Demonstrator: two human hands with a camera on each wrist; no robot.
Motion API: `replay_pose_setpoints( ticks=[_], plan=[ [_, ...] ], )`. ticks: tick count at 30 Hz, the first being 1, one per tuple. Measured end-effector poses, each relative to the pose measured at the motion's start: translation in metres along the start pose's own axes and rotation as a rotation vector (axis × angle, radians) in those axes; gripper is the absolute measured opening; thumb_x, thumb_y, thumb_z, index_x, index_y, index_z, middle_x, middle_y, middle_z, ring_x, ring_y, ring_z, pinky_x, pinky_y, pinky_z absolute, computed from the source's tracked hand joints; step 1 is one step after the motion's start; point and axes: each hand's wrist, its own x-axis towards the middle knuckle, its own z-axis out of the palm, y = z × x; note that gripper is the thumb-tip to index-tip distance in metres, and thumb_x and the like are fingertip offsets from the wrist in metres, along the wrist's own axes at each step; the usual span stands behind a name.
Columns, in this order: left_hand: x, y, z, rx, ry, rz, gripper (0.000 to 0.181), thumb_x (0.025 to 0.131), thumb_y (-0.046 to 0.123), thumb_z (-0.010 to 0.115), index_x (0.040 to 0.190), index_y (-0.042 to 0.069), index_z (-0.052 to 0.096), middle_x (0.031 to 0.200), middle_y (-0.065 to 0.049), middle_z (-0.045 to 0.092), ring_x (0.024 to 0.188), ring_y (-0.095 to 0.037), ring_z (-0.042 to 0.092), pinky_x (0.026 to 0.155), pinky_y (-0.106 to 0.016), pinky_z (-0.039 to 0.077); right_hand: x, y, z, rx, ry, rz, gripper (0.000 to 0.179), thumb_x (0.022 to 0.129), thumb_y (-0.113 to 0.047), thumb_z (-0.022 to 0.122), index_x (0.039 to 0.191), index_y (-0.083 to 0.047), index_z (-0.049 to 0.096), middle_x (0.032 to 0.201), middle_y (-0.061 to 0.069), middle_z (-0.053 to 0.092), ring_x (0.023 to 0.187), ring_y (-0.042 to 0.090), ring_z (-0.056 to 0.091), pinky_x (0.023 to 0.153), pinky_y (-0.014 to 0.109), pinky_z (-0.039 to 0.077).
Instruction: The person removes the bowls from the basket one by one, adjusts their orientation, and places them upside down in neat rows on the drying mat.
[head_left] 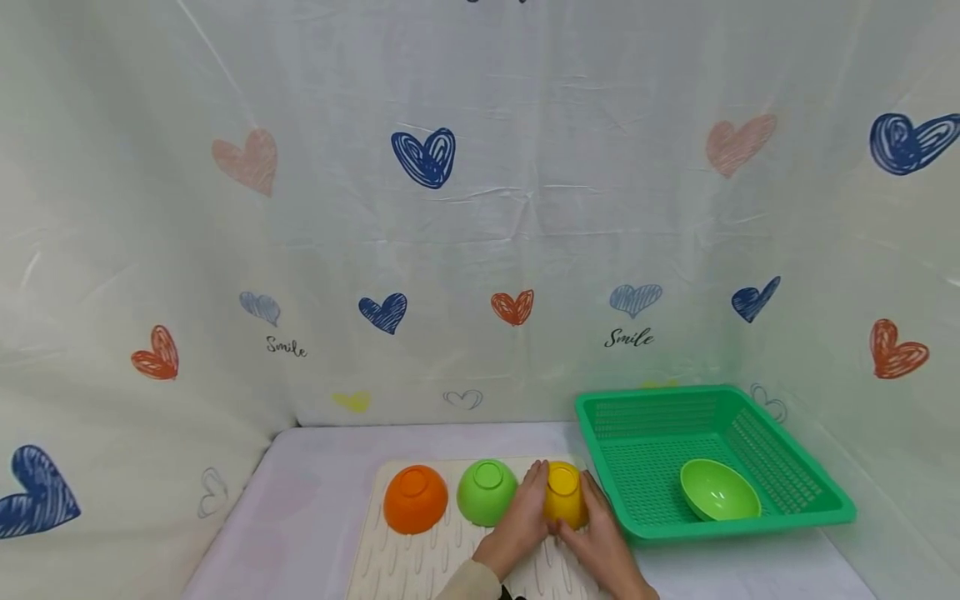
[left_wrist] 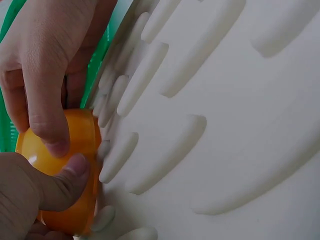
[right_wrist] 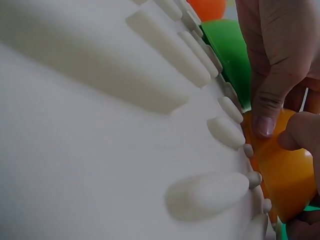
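An upside-down yellow bowl (head_left: 564, 492) stands at the right of a cream ridged mat (head_left: 420, 567), its rim down on the ridges. My left hand (head_left: 522, 512) grips its left side and my right hand (head_left: 603, 546) its right side, with both thumbs on the near wall. In the left wrist view the two thumbs nearly meet on the bowl (left_wrist: 80, 135), which looks orange-yellow there. Left of my hands, a light green bowl (head_left: 486, 493) and an orange bowl (head_left: 415, 500) sit upside down in a row with it.
A green plastic basket (head_left: 637, 467) with mesh walls stands to the right, close beside my right hand. Inside it lies another light green bowl (head_left: 720, 490), open side up. The table (head_left: 300, 483) has a pale cover, and a curtain (head_left: 465, 250) printed with hearts hangs behind.
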Motion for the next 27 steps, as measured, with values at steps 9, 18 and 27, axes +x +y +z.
replay_pose_setpoints(
  ticks=[9, 18, 27],
  plan=[
    [0.000, 0.000, 0.003, -0.008, 0.024, -0.056, 0.092, 0.065, -0.004, 0.084, 0.144, -0.006, 0.037, 0.144, -0.028, 0.042, 0.130, -0.039, 0.047, 0.102, -0.045, 0.045, 0.003, 0.004, 0.002, 0.043, -0.043, 0.034, 0.084, 0.081, -0.015, 0.075, 0.146, 0.011, 0.028, 0.153, 0.030, 0.026, 0.141, 0.042, 0.028, 0.111, 0.051, 0.028],
    [-0.012, 0.004, 0.002, 0.071, 0.113, -0.036, 0.078, 0.069, -0.013, 0.075, 0.139, -0.002, 0.044, 0.139, -0.024, 0.050, 0.125, -0.034, 0.054, 0.099, -0.041, 0.049, 0.002, 0.008, 0.002, 0.077, -0.047, 0.025, 0.082, 0.084, -0.017, 0.074, 0.145, 0.012, 0.028, 0.151, 0.032, 0.027, 0.140, 0.044, 0.028, 0.110, 0.053, 0.029],
    [-0.045, 0.008, -0.010, -0.059, 0.135, -0.039, 0.063, 0.078, 0.001, 0.074, 0.136, 0.006, 0.050, 0.134, -0.011, 0.056, 0.123, -0.026, 0.055, 0.102, -0.042, 0.047, 0.002, 0.009, 0.000, 0.088, -0.058, 0.046, 0.082, 0.086, -0.022, 0.072, 0.147, 0.009, 0.027, 0.153, 0.030, 0.025, 0.142, 0.042, 0.026, 0.112, 0.051, 0.028]
  ],
)
